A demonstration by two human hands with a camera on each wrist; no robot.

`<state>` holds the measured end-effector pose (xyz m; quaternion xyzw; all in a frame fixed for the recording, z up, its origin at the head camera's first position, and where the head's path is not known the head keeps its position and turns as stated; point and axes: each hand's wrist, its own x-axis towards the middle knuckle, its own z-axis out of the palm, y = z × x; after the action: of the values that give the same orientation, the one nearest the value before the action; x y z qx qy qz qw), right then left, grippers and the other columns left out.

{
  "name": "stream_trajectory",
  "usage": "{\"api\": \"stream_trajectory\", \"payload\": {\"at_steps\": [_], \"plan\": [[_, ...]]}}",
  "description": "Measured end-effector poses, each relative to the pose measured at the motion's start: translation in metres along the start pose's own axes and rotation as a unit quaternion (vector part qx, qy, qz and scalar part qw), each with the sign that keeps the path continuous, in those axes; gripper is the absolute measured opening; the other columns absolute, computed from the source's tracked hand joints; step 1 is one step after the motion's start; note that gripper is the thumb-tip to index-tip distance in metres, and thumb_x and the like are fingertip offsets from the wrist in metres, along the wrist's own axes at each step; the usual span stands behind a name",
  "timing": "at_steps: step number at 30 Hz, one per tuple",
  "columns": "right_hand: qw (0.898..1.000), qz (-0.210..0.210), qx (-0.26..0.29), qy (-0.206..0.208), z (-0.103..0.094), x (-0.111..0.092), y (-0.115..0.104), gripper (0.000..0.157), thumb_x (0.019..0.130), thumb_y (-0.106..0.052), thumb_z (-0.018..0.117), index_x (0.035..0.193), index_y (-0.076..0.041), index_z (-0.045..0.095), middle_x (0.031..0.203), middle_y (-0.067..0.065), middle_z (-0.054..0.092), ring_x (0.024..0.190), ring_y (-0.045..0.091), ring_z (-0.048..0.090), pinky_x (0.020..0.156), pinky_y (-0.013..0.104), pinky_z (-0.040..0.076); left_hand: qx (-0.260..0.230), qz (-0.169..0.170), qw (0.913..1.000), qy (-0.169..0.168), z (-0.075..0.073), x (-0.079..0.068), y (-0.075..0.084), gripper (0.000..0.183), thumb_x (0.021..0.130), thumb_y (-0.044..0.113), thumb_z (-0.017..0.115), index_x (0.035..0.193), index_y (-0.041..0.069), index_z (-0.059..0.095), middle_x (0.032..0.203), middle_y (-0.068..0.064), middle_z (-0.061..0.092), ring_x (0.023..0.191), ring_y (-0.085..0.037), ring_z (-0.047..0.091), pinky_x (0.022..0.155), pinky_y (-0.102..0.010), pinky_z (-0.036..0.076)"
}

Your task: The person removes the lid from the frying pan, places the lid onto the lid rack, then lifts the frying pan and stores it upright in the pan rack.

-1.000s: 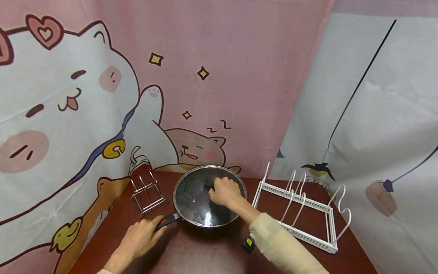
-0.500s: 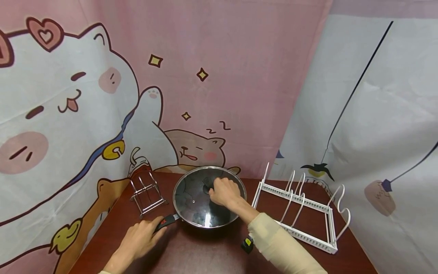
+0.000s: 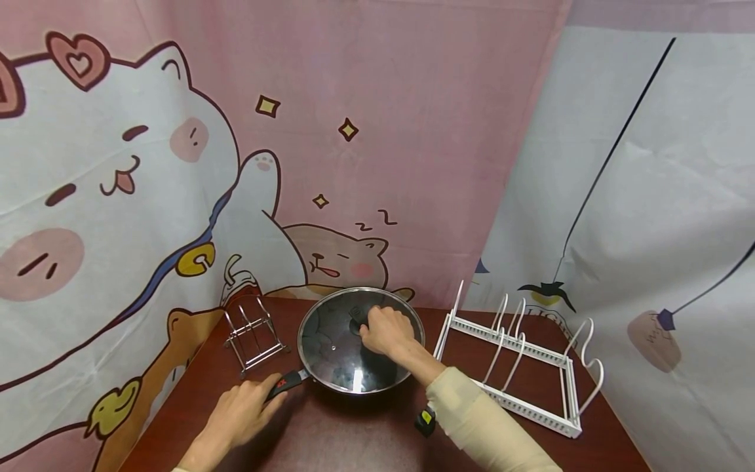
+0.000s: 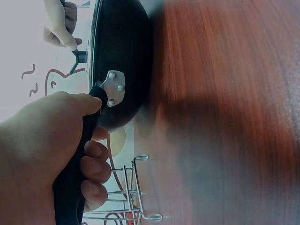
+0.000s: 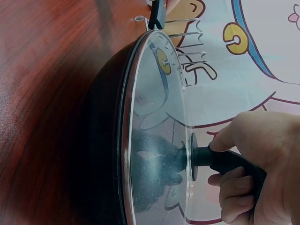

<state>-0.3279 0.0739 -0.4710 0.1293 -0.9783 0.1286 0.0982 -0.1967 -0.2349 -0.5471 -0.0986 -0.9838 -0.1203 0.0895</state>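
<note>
A black wok (image 4: 124,51) stands on the dark red-brown table, covered by a clear glass lid (image 3: 330,357) with a metal rim. My left hand (image 3: 244,406) grips the wok's long black handle (image 3: 290,381); in the left wrist view the fingers curl round it, with the thumb near the riveted bracket (image 4: 115,88). Over the lid, my right hand (image 3: 389,331) holds its black knob (image 5: 234,161), fingers wrapped underneath and thumb on top. The lid sits level on the wok's rim. From above, the right hand hides most of the knob.
Left of the wok stands a small chrome wire rack (image 3: 259,358). A white adjustable rack (image 3: 531,412) with upright wire dividers lies to the right, partly behind the right forearm. A small black object with a yellow mark (image 3: 425,423) shows beside the sleeve. A cartoon-printed curtain (image 3: 425,164) hangs behind.
</note>
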Motion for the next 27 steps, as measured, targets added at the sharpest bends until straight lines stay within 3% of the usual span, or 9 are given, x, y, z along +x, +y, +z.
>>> {"api": "stream_trajectory", "payload": {"at_steps": [9, 27], "plan": [[1.000, -0.002, -0.003, 0.001, 0.0001, 0.0002, 0.0001, 0.037, 0.101, -0.040, 0.079, 0.106, -0.003, 0.078, 0.104, 0.022, 0.082, 0.091, 0.043, 0.081, 0.076, 0.056, 0.062, 0.002, 0.003, 1.0000, 0.003, 0.0004, -0.0008, -0.0002, 0.027, 0.106, 0.044, 0.079, 0.127, 0.028, 0.073, 0.075, 0.012, 0.062, 0.062, -0.010, 0.056, 0.054, -0.037, 0.044], [1.000, -0.016, 0.015, 0.008, 0.0014, 0.0026, 0.0044, 0.033, 0.100, -0.038, 0.081, 0.082, -0.012, 0.074, 0.097, 0.019, 0.083, 0.084, 0.041, 0.081, 0.067, 0.055, 0.060, -0.002, -0.003, 1.0000, 0.002, 0.0000, -0.0003, 0.0001, 0.026, 0.106, 0.044, 0.079, 0.125, 0.027, 0.073, 0.075, 0.012, 0.061, 0.062, -0.010, 0.053, 0.054, -0.037, 0.043]]}}
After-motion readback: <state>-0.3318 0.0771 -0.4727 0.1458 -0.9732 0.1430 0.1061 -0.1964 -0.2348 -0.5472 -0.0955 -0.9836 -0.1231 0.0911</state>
